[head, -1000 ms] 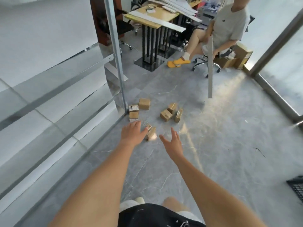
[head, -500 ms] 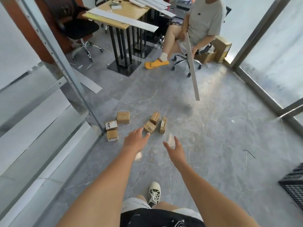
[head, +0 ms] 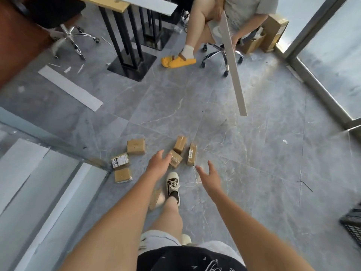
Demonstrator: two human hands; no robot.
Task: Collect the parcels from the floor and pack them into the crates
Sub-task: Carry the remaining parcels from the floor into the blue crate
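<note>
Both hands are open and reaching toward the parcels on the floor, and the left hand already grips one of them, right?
Not quite. The head view shows the left hand open above the parcels, fingers spread with no grip on any. The right hand is open too, and the parcels still lie on the floor.

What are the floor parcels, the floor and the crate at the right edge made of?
Parcels: brown corrugated cardboard by the look, matte; one carries a white printed label, another glossy tape.
Floor: polished grey marble-look tile, with white veins, grout lines and window glare.
Crate: black open lattice, likely plastic; only a corner shows.
</note>
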